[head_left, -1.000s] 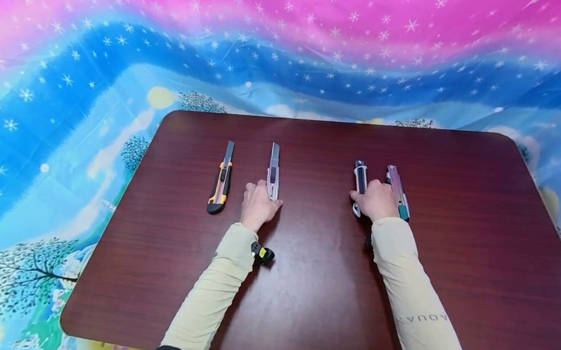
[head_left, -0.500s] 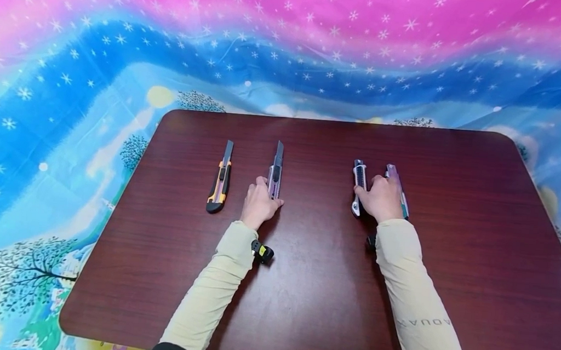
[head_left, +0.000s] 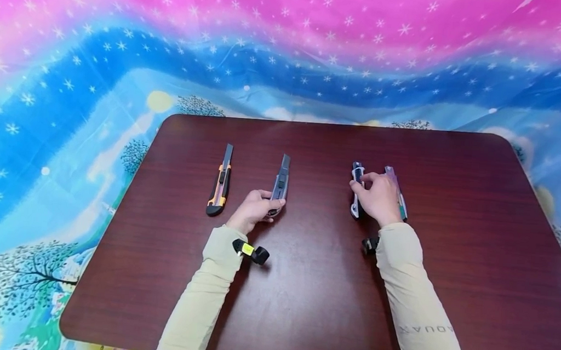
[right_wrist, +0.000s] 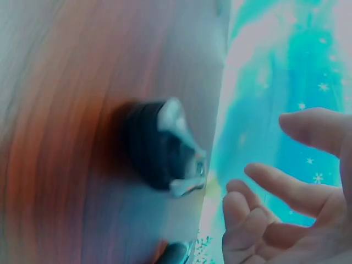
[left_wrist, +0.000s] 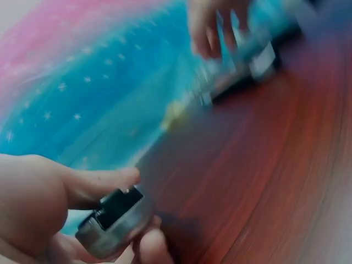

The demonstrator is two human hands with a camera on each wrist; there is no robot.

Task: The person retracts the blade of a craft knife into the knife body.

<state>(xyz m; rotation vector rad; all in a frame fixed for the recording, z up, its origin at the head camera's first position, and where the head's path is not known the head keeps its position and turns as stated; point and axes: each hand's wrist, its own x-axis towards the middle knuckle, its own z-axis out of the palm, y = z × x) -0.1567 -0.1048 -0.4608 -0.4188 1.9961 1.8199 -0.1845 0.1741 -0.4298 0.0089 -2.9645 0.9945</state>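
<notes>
My left hand [head_left: 252, 210] grips the lower handle of a grey utility knife [head_left: 281, 181], whose blade points away from me. In the left wrist view the thumb and fingers wrap the butt of this knife [left_wrist: 116, 223]. My right hand [head_left: 380, 198] hovers close over a white-and-black utility knife [head_left: 355, 207], its thumb and forefinger overlapping it in the head view. Seen from the right wrist, that hand [right_wrist: 313, 192] has its fingers relaxed and apart from the blurred knife [right_wrist: 159, 148]. A purple-and-green utility knife [head_left: 393, 177] lies just right of it, partly hidden by the hand.
A yellow-and-black utility knife [head_left: 219, 188] with its blade out lies on the dark red wooden table [head_left: 310, 298], left of my left hand. Behind the table hangs a pink and blue snowflake cloth [head_left: 290, 49].
My left hand has turned and drawn the grey knife slightly right and toward me, tilting it. My right hand's fingers have shifted from between the two right-hand knives to over the white-and-black one.
</notes>
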